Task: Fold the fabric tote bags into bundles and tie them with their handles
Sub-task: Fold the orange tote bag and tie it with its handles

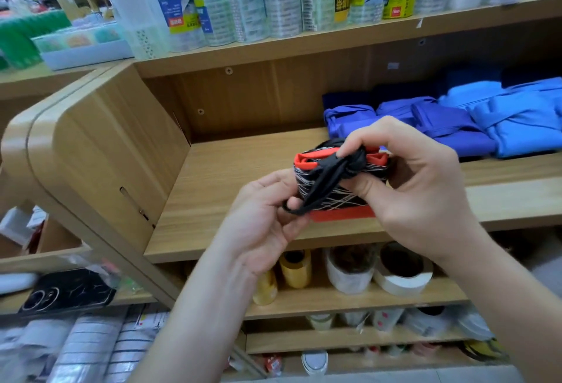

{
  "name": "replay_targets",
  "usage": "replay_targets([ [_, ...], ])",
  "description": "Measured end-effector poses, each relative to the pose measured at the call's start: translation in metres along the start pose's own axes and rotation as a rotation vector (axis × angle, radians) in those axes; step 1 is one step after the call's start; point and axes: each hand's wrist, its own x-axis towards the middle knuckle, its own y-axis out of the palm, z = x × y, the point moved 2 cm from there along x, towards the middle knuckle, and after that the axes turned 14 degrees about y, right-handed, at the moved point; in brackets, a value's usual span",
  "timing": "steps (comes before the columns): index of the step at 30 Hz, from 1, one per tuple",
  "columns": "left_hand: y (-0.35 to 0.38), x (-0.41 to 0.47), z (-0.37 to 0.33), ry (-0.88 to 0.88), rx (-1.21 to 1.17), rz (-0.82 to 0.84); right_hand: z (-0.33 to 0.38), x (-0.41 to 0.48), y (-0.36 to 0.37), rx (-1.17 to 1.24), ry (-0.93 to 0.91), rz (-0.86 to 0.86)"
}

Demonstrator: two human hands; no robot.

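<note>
Mid-frame, both forearms reach up; the left hand (261, 218) pinches low, the right hand (416, 188) curls, fingertips pinching above.

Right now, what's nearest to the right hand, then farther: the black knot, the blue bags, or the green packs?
1. Black knot, pinched in the right hand's fingers.
2. Blue bags, on the shelf just behind.
3. Green packs, far upper left.
</note>
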Motion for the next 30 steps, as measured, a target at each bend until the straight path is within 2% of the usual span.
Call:
replay_targets([
  [3, 0.0, 0.001, 0.005, 0.078, 0.128, -0.065, -0.01, -0.002, 0.007, 0.112, 0.083, -0.084],
  [8, 0.003, 0.0, -0.006, 0.423, 0.407, -0.088, -0.022, -0.001, 0.016, 0.355, 0.235, -0.192],
  [11, 0.002, 0.001, -0.013, 0.546, 0.576, -0.119, -0.02, -0.001, 0.022, 0.382, 0.23, -0.201],
  [13, 0.001, 0.002, -0.013, 0.536, 0.642, -0.132, -0.017, -0.002, 0.021, 0.347, 0.188, -0.208],
  [16, 0.0, 0.005, -0.003, 0.298, 0.536, -0.096, -0.012, -0.005, 0.022, 0.243, 0.14, -0.262],
  [19, 0.003, 0.005, 0.006, 0.13, 0.34, -0.074, -0.015, -0.007, 0.029, 0.308, 0.196, -0.388],
  [24, 0.004, 0.001, 0.014, 0.201, 0.063, -0.145, -0.018, -0.003, 0.032, 0.45, 0.318, -0.51],
  [30, 0.01, -0.003, 0.024, 0.243, -0.083, -0.228, -0.02, -0.002, 0.038, 0.786, 0.564, -0.63],
])
